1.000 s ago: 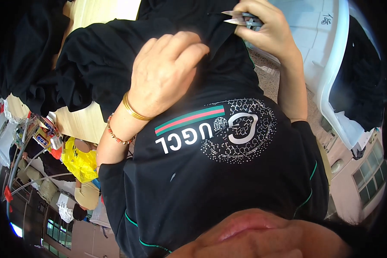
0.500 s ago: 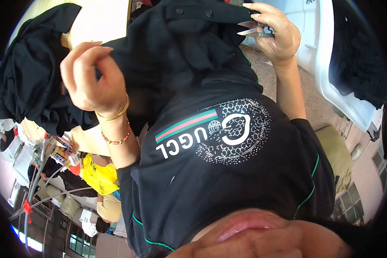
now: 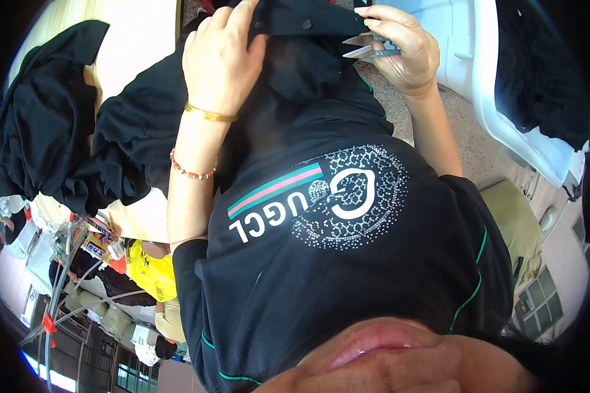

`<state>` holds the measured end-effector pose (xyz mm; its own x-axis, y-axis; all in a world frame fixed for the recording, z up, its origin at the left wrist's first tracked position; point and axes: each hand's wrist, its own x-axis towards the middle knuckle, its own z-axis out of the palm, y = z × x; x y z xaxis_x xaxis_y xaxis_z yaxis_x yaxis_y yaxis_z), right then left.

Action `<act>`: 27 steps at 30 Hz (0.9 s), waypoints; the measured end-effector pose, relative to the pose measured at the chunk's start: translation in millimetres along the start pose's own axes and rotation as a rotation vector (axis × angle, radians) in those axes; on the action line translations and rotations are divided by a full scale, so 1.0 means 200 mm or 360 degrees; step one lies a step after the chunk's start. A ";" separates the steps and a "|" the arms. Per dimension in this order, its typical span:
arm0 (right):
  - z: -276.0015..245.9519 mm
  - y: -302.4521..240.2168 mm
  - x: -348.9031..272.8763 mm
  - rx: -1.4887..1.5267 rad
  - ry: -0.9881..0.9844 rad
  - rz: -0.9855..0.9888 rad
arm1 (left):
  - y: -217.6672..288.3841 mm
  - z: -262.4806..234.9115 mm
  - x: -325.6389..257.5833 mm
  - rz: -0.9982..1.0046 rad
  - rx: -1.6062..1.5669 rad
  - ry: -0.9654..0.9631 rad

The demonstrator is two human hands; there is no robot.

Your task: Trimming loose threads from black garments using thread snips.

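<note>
My right hand [image 3: 410, 56] holds small snips [image 3: 387, 53], blades parted, its fingertips seemingly pinching a buttoned band [image 3: 285, 25] of the black garment [image 3: 301, 69]; whether my left hand [image 3: 217, 62] grips the cloth, I can't tell. Bunched before my shirt [image 3: 373, 281], it should handle soft, light, limp, best held by that firmer band.

The person's left grip [image 3: 219, 62] is resting on a black garment [image 3: 301, 62], while the right grip [image 3: 410, 56] is holding snips [image 3: 362, 50], their blades standing apart, and its fingertips are meeting the garment's buttoned strip. On the left, more black cloth [image 3: 46, 124] is draping over the pale bench [image 3: 134, 39], with a yellow bag [image 3: 152, 272] showing beyond. On the right, a white tub [image 3: 491, 114] is holding dark fabric [image 3: 537, 78].
</note>
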<state>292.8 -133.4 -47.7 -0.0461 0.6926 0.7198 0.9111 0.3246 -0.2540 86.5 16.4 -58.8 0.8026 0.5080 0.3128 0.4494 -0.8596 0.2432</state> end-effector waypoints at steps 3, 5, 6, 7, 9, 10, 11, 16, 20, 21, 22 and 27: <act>0.07 0.07 -0.07 -0.0002 0.0026 0.0070 | -0.05 0.06 -0.06 -0.0103 -0.0009 -0.0022; 0.24 0.19 -0.25 0.0212 0.0301 0.0092 | -0.03 0.05 -0.07 -0.0032 0.0055 -0.0003; 0.29 0.23 -0.31 0.0452 0.0580 0.0093 | -0.02 0.06 -0.08 -0.0057 0.0077 0.0032; 0.10 0.12 -0.14 0.0005 0.0028 0.0059 | -0.02 0.06 -0.09 -0.0053 0.0077 0.0026; 0.35 0.26 -0.31 0.0292 0.0460 -0.0031 | -0.02 0.07 -0.10 -0.0158 0.0082 0.0012; 0.42 0.27 -0.29 0.0581 0.0891 -0.0131 | -0.02 0.07 -0.11 -0.0154 0.0084 0.0005; 0.42 0.28 -0.30 0.0557 0.0823 -0.0106 | -0.01 0.07 -0.11 -0.0162 0.0092 0.0038; 0.17 0.14 -0.32 0.0084 -0.0298 0.0527 | -0.02 0.07 -0.13 -0.0206 0.0127 0.0064; 0.19 0.18 -0.48 -0.0021 -0.0429 0.0564 | -0.02 0.09 -0.12 -0.0273 0.0091 0.0062; 0.18 0.21 -0.52 0.0041 -0.0446 0.0623 | -0.03 0.09 -0.12 -0.0296 0.0072 0.0054; 0.16 0.24 -0.53 0.0230 -0.0477 0.0647 | -0.03 0.09 -0.12 -0.0295 0.0085 0.0062; -0.33 0.17 -0.11 0.1627 -0.0993 0.1958 | -0.03 -0.08 -0.11 -0.0443 -0.0485 0.0053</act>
<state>352.8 -180.9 -29.9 0.0606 0.8764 -0.4777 -0.0696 -0.4737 -0.8779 59.8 12.1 -52.4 0.6516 0.7245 0.2249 0.5065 -0.6362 0.5820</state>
